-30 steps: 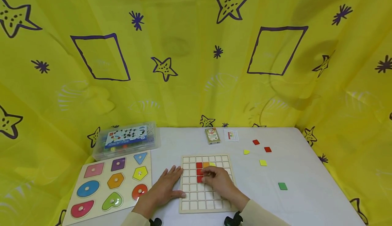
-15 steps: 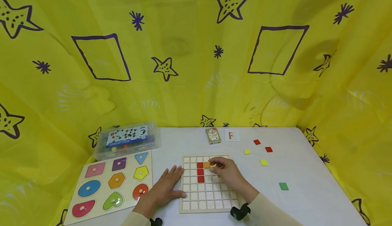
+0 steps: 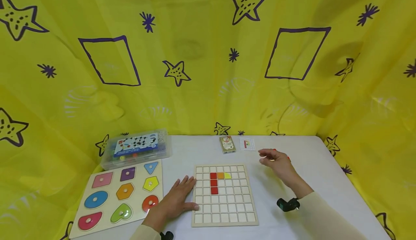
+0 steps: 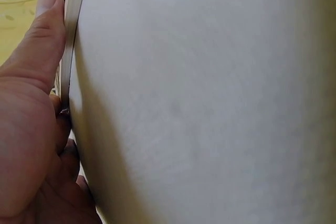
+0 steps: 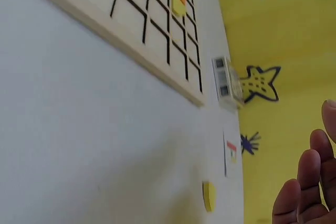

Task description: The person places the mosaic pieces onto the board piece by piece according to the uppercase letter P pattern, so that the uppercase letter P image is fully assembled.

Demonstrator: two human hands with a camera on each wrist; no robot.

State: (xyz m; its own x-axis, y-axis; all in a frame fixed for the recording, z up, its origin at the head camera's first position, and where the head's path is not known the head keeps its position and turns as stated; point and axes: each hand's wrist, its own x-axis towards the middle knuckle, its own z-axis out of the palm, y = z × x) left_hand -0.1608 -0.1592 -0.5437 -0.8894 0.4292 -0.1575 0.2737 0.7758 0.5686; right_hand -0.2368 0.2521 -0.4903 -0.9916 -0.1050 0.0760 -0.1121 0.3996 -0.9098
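A wooden grid board (image 3: 224,225) lies on the white table, holding a column of red tiles (image 3: 214,183), an orange tile (image 3: 220,175) and a yellow tile (image 3: 227,175) with a rounded corner. My left hand (image 3: 177,201) rests with fingers spread against the board's left edge; its thumb lies along that edge in the left wrist view. To the right of the board, my right hand (image 3: 282,167) hovers over the table, fingers loosely bent and nothing visible in them. A loose yellow tile (image 5: 209,196) lies near it; other loose tiles are mostly hidden behind hand and arm.
Behind the board are a small card box (image 3: 227,144) and a pattern card (image 3: 248,144). At left, a knobbed shape puzzle (image 3: 108,193) lies before a clear plastic case (image 3: 134,149). A yellow curtain (image 3: 201,99) surrounds the table.
My right hand has left the tiles on the board and moved right, over the loose tiles. The yellow tile on the board is now uncovered. My left hand stays where it was.
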